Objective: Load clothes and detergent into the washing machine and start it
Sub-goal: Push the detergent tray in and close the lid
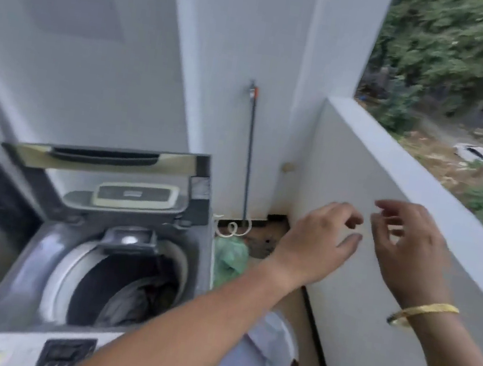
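Writing: we read no brand or label anywhere; the control panel (67, 354) at the near edge of the washing machine (38, 250) is too blurred to make out.
Washing machine: we see a top-loader at lower left, lid (106, 160) raised and standing upright at the back.
Clothes: we note grey and dark clothes (133, 301) lying inside the drum, low in the opening.
Left hand: we find the left hand (315, 243) reaching across to the right of the machine, raised in front of the low white wall (382, 233). Its fingers (350, 240) are loosely curled and slightly parted; we see nothing held.
Right hand: the right hand (404, 252) is just beside the left, palm turned toward it, fingers spread and bent, empty as far as we can tell. A gold bangle (420, 312) sits on the wrist.
Contact: we cannot tell whether either hand touches the wall; the two hands are close but apart.
Floor items: a white bucket (259, 353) stands right of the machine, below the left forearm; a green bag (229, 258) lies behind it.
Wall fitting: a tap with a dark hose (249, 153) runs down the wall behind.
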